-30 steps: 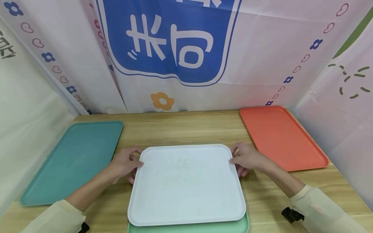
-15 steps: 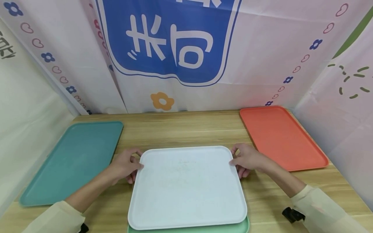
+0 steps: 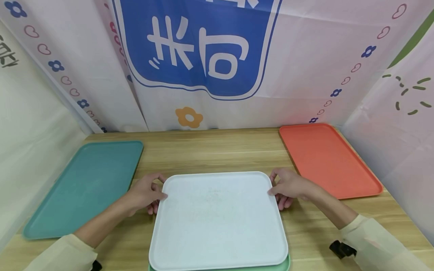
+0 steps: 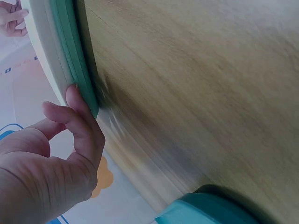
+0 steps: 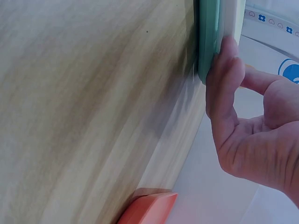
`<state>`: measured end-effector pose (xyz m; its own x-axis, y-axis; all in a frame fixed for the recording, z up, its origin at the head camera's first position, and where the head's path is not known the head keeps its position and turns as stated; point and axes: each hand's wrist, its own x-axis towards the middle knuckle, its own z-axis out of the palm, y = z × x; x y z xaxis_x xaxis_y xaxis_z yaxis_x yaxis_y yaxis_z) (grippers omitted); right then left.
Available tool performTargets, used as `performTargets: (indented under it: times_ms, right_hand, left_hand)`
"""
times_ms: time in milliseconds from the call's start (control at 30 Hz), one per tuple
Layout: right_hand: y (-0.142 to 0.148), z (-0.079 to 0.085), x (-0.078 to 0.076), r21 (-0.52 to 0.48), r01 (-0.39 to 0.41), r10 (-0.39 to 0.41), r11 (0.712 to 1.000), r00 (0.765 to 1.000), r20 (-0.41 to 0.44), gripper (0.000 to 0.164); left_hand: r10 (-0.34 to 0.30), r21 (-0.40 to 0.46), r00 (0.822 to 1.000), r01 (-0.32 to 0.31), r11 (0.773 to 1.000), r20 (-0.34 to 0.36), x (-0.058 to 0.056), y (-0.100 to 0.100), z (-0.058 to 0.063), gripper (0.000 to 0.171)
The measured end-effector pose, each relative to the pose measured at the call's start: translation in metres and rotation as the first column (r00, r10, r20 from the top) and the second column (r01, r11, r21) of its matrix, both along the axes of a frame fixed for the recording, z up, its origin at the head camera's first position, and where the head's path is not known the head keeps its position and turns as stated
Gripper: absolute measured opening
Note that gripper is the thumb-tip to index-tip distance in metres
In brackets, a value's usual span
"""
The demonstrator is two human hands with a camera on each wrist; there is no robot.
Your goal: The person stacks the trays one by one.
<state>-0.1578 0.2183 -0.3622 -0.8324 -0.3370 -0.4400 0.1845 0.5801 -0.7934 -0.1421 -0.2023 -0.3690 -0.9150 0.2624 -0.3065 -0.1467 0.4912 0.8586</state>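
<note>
Wood-grained tabletop point(image 3: 210, 152) is stretching beneath a round-cornered white tray point(image 3: 218, 222); both hands point(image 3: 145, 192) point(image 3: 287, 185) are pinching its sides; white characters point(image 3: 173, 45) are marking blue fabric point(image 3: 190, 81) behind it.

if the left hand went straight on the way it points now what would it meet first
Most likely the white tray, whose edge the left hand touches; depth against the green tray beneath is hard to judge.

It's a screened-off booth point(image 3: 230, 116) we're peering into right now, creased printed sheets point(image 3: 305, 49) walling the back and both sides, a big blue emblem point(image 3: 200, 17) splashed across, a wood-grain table point(image 3: 213, 150) below!
</note>
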Motion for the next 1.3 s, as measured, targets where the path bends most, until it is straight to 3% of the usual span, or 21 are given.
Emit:
performTargets:
  times_ms: [533, 833, 1300]
  right_hand:
    - [0.0008, -0.0002, 0.0004, 0.002, 0.011, -0.011, 1.000, 0.999, 0.038, 0.029]
    - [0.0001, 0.0016, 0.0009, -0.004, -0.006, 0.006, 1.000, 0.998, 0.059, 0.030]
    - [-0.0040, 0.0035, 0.0033, 0.012, -0.022, 0.021, 1.000, 0.999, 0.028, 0.029]
  left_hand:
    - [-0.001, -0.020, 1.000, 0.002, 1.000, 0.027, 0.0036, 0.0014, 0.0009, 0.047]
    - [-0.044, -0.015, 0.999, 0.044, 0.999, 0.017, 0.0058, 0.0018, 0.0047, 0.041]
    - [-0.048, -0.048, 0.998, 0.050, 0.998, 0.046, 0.0069, 0.0044, 0.0068, 0.036]
